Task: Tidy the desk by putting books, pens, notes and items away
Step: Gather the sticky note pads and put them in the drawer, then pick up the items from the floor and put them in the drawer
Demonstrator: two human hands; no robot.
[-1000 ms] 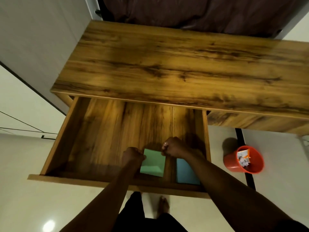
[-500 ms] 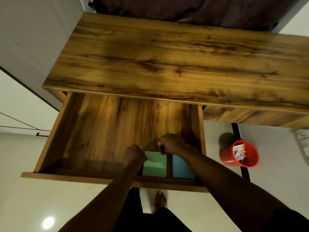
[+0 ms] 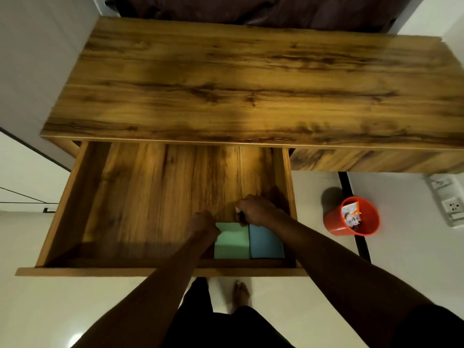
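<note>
Wooden table (image 3: 251,84) stands by the wall, and its left drawer (image 3: 62,209) is pulled out toward the person. The drawer front (image 3: 376,159) on the right side is closed.

Two sticky-note pads lie flat in the near right corner of the open drawer: green pad (image 3: 232,238) on the left, blue pad (image 3: 266,241) on the right. They are side by side & touching, both against the drawer's front wall.

Left hand (image 3: 202,223) is at the far left corner of the green pad, fingers curled under. Whether they grip the pad or only touch it, I cannot tell. Right hand (image 3: 256,210), w/ a ring (image 3: 237,208) on one finger, is at the far edge where both pads meet, fingers bent down onto that edge. Something dark is under them, perhaps only shadow, so I cannot confirm a grip.

On the floor, right of the drawer, stands an orange plastic bin (image 3: 336,224) w/ a printed wrapper (image 3: 350,214) inside. Further right lies a white power strip (image 3: 449,204). The person's bare foot (image 3: 241,293) is on the pale tiles, just below the drawer front. Dark cloth (image 3: 251,8) is behind the table's far edge.
</note>
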